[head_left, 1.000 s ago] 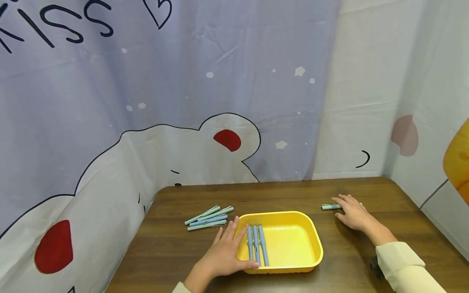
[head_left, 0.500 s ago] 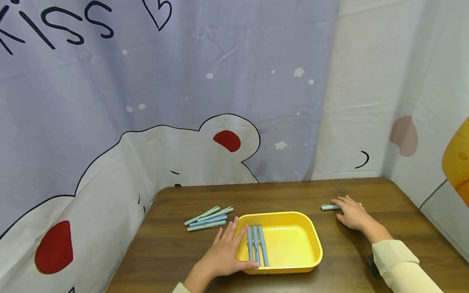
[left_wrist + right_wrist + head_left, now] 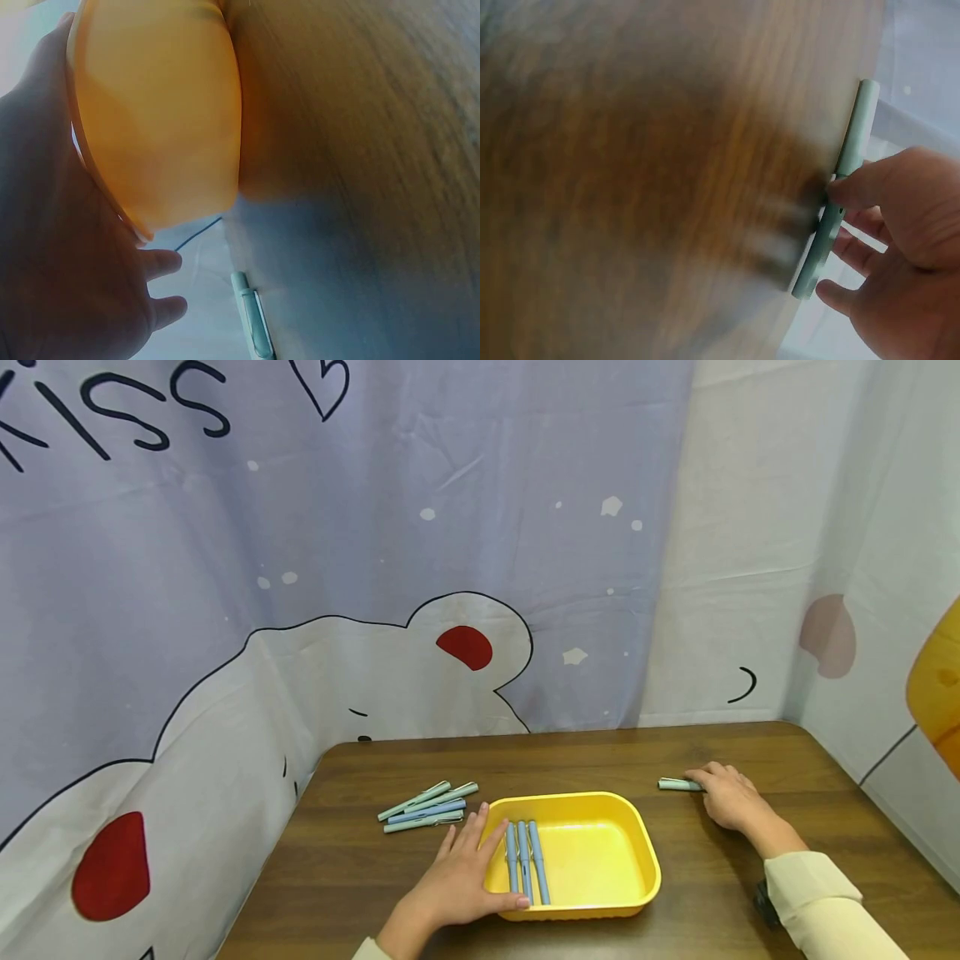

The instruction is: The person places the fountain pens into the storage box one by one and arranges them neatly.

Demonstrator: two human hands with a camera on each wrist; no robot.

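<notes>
Away to the right on the table, my right hand (image 3: 731, 797) pinches a light green pen (image 3: 857, 135). In the right wrist view the thumb presses its near side, with fingertips behind it. The pen lies close along the wood, its left end (image 3: 675, 784) sticking out past the fingers in the head view. My left hand (image 3: 459, 877) rests with spread fingers on the left rim of a yellow tray (image 3: 600, 868), the thumb at the near edge. Inside the tray, 3 blue-grey pens (image 3: 523, 860) lie side by side at its left end.
Left of the tray, behind my left hand, is a loose pile of green pens (image 3: 423, 822) with a blue pen (image 3: 431, 811) among them. The wooden table (image 3: 570, 764) ends at a printed curtain (image 3: 585, 568) at the back.
My right hand's fingers have drawn in from lying stretched over the green pen to pinching it. The left hand, tray and other pens stay as they were.
</notes>
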